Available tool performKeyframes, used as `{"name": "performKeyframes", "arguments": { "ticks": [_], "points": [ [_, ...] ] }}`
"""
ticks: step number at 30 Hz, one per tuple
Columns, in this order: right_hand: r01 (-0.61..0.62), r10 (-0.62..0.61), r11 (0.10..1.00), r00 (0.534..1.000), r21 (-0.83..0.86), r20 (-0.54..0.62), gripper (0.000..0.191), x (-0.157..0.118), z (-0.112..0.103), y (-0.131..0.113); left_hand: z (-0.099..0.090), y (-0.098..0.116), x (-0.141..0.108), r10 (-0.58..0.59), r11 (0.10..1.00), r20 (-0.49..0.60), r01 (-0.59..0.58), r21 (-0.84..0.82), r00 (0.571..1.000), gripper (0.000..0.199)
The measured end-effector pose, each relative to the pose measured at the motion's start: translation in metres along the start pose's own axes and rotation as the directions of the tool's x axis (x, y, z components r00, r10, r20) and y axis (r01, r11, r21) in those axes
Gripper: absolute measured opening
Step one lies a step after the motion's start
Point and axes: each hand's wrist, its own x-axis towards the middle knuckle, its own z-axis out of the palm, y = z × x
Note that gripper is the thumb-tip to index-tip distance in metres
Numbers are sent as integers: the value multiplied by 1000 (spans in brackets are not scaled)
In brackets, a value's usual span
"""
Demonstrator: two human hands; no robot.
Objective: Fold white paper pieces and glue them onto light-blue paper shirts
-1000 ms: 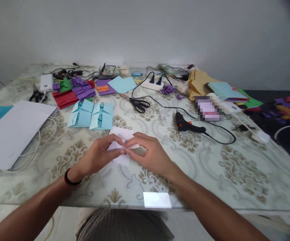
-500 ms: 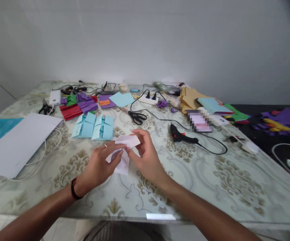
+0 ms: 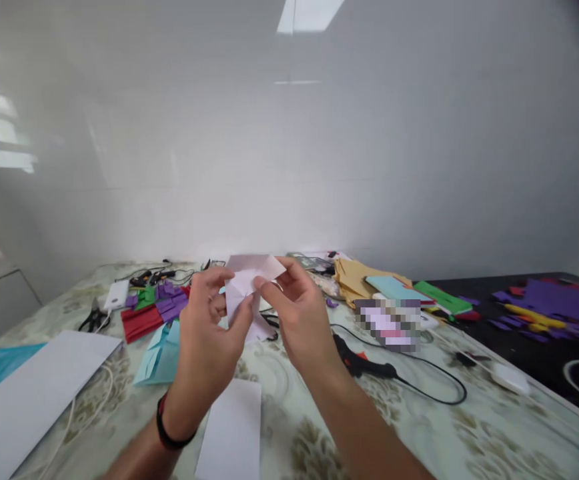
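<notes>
A small folded piece of white paper [image 3: 242, 283] is held up above the table between my two hands. My left hand [image 3: 212, 320] pinches its left and lower part, thumb in front and fingers behind. My right hand [image 3: 299, 307] grips the right side, with the thumb pressed on the front near the middle fold. Below them a flat white paper strip [image 3: 232, 427] lies on the patterned tablecloth. Partly behind my left wrist sits a light blue folded paper piece [image 3: 157, 357].
A black glue gun [image 3: 364, 363] with its cord lies at the right, near a blurred phone [image 3: 389, 325]. White sheets [image 3: 44, 400] lie at the left. Red folded paper [image 3: 142, 323], black scissors [image 3: 94, 317] and brown paper [image 3: 364, 277] stand farther back.
Both hands have lifted the folded white paper off the table. The view has tilted up, showing more wall. A white paper strip now shows beneath the hands.
</notes>
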Motion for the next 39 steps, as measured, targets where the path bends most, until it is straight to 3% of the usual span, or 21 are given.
{"name": "performKeyframes", "arguments": {
  "ticks": [4, 8, 14, 24, 30, 35, 39],
  "points": [
    [51, -45, 995, 997, 81, -70, 22, 4, 1, 0, 9, 6, 7, -133, 936, 25, 134, -326, 991, 49],
    [33, -28, 994, 998, 102, -50, 19, 0, -2, 6, 10, 3, 8, -229, 868, 31, 218, -446, 973, 59],
    [25, -24, 998, 1000, 53, -19, 21, 1, -8, 15, 9, -4, 12, -282, 891, 46, 280, -357, 958, 49],
    [-89, 90, 996, 995, -26, 43, 3, 5, -14, 15, 5, -6, 10, -273, 934, 90, 286, -214, 958, 28],
    [24, -24, 999, 1000, -40, -5, 5, -1, -8, 17, 3, -6, 8, -186, 966, 64, 194, -170, 981, 11],
    [84, -84, 981, 996, -177, 8, 4, -5, -4, 16, 2, -8, 8, -113, 987, -41, 107, -124, 993, 25],
    [69, -81, 980, 995, -189, -55, 8, -2, -6, 18, -3, -11, 13, -210, 950, 112, 229, -210, 971, 36]
  ]
}}
